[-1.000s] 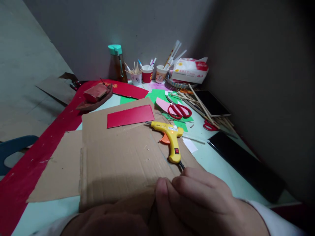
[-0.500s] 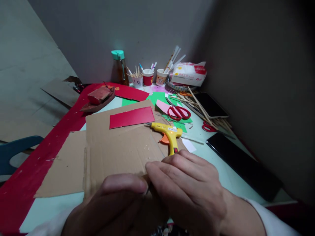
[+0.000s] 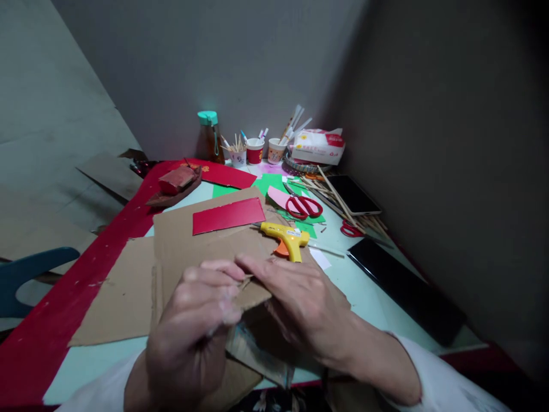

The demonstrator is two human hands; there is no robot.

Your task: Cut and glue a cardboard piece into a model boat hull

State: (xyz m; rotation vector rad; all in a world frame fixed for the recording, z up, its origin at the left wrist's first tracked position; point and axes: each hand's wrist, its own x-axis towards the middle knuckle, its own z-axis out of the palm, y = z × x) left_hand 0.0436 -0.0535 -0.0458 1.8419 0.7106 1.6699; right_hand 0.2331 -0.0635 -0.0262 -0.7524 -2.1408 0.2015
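Observation:
Both hands meet low in the middle of the view, closed on a small piece of cardboard (image 3: 253, 293). My left hand (image 3: 195, 317) pinches its left side with the fingertips. From the other side, my right hand (image 3: 302, 303) grips it, its fingers partly hidden behind the palm. Just beyond the right hand lies a yellow glue gun (image 3: 286, 234) with an orange trigger. Under it is a large cardboard sheet (image 3: 175, 246), and a red card strip (image 3: 229, 216) rests on that sheet.
Red-handled scissors (image 3: 303, 207) lie on pink and green paper. On the right are a black tablet (image 3: 354, 193), a long black object (image 3: 405, 289) and wooden sticks (image 3: 337, 194). Paper cups (image 3: 255, 153), a bottle (image 3: 210, 140) and a tissue pack (image 3: 318, 147) stand by the wall.
My hands have risen, and the cardboard piece between them now shows more plainly. The left hand's fingers have turned up into view. The whole view has shifted slightly.

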